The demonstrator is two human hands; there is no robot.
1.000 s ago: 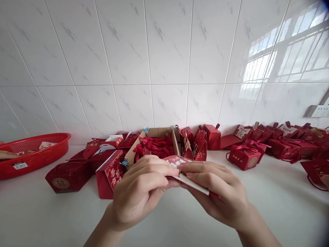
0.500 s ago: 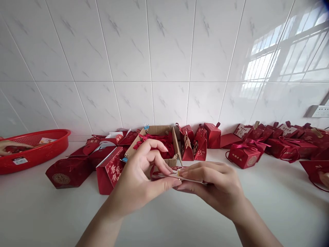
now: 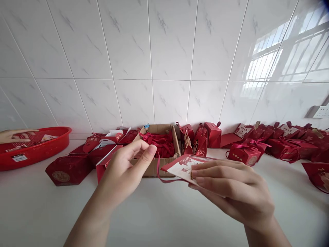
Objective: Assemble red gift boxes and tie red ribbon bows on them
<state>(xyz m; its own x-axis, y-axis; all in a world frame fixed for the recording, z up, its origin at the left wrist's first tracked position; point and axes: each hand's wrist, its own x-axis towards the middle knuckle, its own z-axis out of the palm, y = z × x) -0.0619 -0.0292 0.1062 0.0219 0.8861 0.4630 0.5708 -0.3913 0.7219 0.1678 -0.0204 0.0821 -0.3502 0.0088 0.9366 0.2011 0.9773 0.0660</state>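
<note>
My right hand [image 3: 233, 188] grips a red-and-white printed gift box [image 3: 180, 167], fingers over the top and thumb below. The box is tilted and looks thin; much of it lies hidden under the fingers. From it a dark red ribbon [image 3: 159, 176] loops down and up to the left. At the ribbon's upper end my left hand [image 3: 131, 168] is closed, thumb against the forefinger, a short way left of the box. Behind both hands stands an open cardboard box [image 3: 156, 166] with a heap of red ribbons [image 3: 160, 144] in it.
A red plastic basket [image 3: 51, 149] is at the left, with a co-worker's hand [image 3: 15, 136] over it. Several red gift boxes [image 3: 69, 171] stand left of the carton; more red boxes [image 3: 244, 154] line the tiled wall on the right. A wall socket [image 3: 320, 111] is far right.
My hands have moved apart, the left drawing the ribbon out leftward. The gift box has tipped, showing its printed face. The co-worker's hand at the basket has risen.
</note>
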